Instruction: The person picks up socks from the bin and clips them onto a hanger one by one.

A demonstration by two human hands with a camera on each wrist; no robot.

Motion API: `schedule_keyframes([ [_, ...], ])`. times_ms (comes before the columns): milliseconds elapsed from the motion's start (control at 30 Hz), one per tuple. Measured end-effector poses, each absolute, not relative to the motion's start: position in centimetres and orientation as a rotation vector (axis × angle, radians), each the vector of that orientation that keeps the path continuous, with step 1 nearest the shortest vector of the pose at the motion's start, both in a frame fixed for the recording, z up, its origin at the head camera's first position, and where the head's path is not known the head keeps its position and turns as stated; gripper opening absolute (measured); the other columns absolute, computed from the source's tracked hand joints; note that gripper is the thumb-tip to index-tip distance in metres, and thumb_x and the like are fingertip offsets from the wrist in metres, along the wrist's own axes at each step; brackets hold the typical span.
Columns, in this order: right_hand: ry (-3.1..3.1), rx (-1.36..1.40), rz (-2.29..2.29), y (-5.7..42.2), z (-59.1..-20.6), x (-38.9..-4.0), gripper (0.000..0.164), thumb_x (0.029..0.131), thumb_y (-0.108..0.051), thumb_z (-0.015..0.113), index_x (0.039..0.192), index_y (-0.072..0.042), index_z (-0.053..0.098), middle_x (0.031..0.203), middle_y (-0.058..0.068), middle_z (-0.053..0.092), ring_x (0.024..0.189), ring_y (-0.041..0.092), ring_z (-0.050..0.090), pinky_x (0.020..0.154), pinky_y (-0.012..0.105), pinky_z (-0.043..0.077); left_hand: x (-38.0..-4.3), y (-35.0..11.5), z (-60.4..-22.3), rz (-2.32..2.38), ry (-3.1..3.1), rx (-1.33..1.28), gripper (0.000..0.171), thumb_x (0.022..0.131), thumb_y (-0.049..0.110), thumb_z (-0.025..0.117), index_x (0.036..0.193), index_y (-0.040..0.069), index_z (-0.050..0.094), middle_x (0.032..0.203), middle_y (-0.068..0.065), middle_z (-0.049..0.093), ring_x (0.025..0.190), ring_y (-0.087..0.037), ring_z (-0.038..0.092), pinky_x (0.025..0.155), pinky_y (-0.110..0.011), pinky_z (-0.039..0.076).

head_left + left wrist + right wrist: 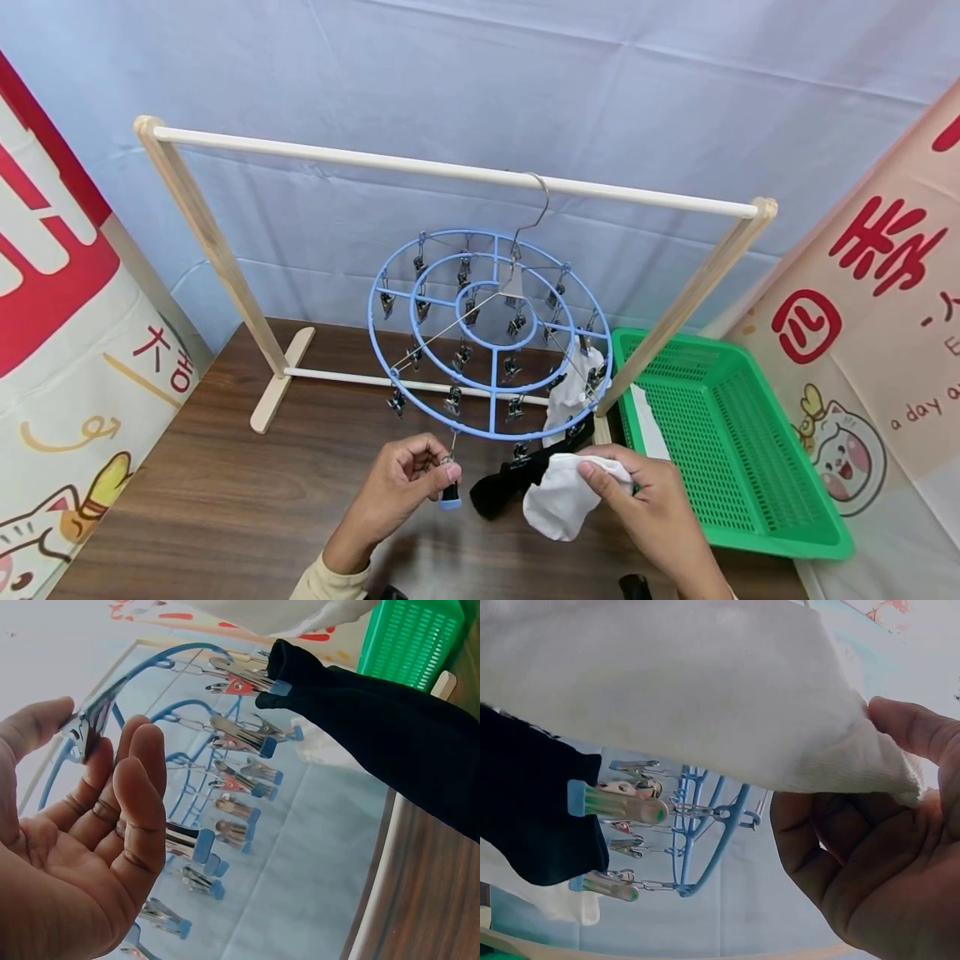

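At the front edge of a round blue clip hanger (492, 421), my left hand (405, 483) pinches a metal clip (450, 493) with blue tips between thumb and finger. My right hand (645, 500) holds a white sock (558, 500) by one end, its other end drooping toward the left. A black sock (390, 735) hangs from clips on the hanger's front right, just beyond the white sock. Farther round the rim, another white piece of cloth (573, 387) hangs from the hanger. Many other metal clips dangle from the rings.
The hanger hooks over the white bar (360, 157) of a wooden rack that stands on a brown table (187, 500). To the right, behind the rack's leg (682, 308), a green plastic basket (787, 546) has a white cloth (649, 423) along its left side.
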State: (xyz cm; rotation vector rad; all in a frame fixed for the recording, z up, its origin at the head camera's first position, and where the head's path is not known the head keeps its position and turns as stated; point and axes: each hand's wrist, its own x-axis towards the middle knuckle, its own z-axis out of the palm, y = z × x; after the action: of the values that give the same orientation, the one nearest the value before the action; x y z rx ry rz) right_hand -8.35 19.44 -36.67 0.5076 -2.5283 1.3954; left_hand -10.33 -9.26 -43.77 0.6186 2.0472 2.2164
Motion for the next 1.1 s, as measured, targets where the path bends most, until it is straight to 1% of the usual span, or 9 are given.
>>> schedule_keyframes([
  [200, -2.537, 0.515, 1.408, 19.1, -37.2, -8.5, 0.013, 0.091, -0.007, 0.066, 0.096, -0.017, 0.072, 0.090, -0.005, 0.070, 0.076, 0.009, 0.063, 0.059, 0.027, 0.052, -10.2, -9.2, -43.8, 2.186, 2.098, 0.655, 0.009, 0.092, 0.004, 0.063, 0.085, 0.000, 0.059, 0.077, -0.002, 0.063, 0.060, -0.010, 0.056, 0.055, -0.027, 0.051],
  [333, -2.549, 0.534, 1.425, 18.9, -37.6, -8.5, 0.012, 0.091, -0.008, 0.066, 0.096, -0.017, 0.072, 0.087, -0.006, 0.070, 0.074, 0.008, 0.062, 0.059, 0.027, 0.051, -10.1, -9.1, -43.7, 2.173, 2.134, 0.674, 0.009, 0.093, 0.005, 0.062, 0.084, 0.003, 0.060, 0.074, -0.002, 0.060, 0.060, -0.009, 0.055, 0.053, -0.028, 0.051],
  [533, -2.545, 0.555, 1.479, 18.6, -38.1, -8.5, 0.010, 0.091, -0.008, 0.066, 0.094, -0.016, 0.071, 0.082, -0.006, 0.069, 0.070, 0.008, 0.060, 0.056, 0.027, 0.050, -10.0, -9.2, -43.7, 2.162, 2.179, 0.684, 0.011, 0.094, 0.005, 0.059, 0.083, 0.005, 0.061, 0.071, -0.015, 0.058, 0.060, -0.011, 0.054, 0.053, -0.029, 0.050],
  [667, -2.542, 0.584, 1.487, 18.4, -38.4, -8.6, 0.010, 0.091, -0.008, 0.066, 0.094, -0.016, 0.071, 0.079, -0.007, 0.068, 0.067, 0.007, 0.058, 0.053, 0.027, 0.049, -9.9, -9.2, -43.7, 2.173, 2.182, 0.690, 0.012, 0.095, 0.005, 0.058, 0.083, 0.005, 0.061, 0.069, -0.019, 0.057, 0.060, -0.012, 0.054, 0.052, -0.029, 0.050],
  [900, -2.521, 0.629, 1.494, 17.9, -38.9, -8.7, 0.011, 0.090, -0.007, 0.067, 0.094, -0.017, 0.071, 0.080, -0.008, 0.069, 0.068, 0.006, 0.060, 0.054, 0.027, 0.050, -9.9, -9.1, -43.8, 2.207, 2.155, 0.723, 0.012, 0.096, 0.002, 0.055, 0.085, 0.004, 0.059, 0.066, -0.014, 0.054, 0.056, -0.018, 0.051, 0.050, -0.029, 0.047],
  [1100, -2.539, 0.650, 1.529, 17.5, -39.2, -8.7, 0.009, 0.091, -0.009, 0.066, 0.093, -0.017, 0.071, 0.079, -0.008, 0.069, 0.069, 0.006, 0.060, 0.055, 0.027, 0.051, -10.0, -9.0, -43.9, 2.227, 2.130, 0.748, 0.013, 0.096, 0.000, 0.054, 0.084, 0.004, 0.056, 0.065, -0.014, 0.049, 0.056, -0.013, 0.047, 0.048, -0.026, 0.043],
])
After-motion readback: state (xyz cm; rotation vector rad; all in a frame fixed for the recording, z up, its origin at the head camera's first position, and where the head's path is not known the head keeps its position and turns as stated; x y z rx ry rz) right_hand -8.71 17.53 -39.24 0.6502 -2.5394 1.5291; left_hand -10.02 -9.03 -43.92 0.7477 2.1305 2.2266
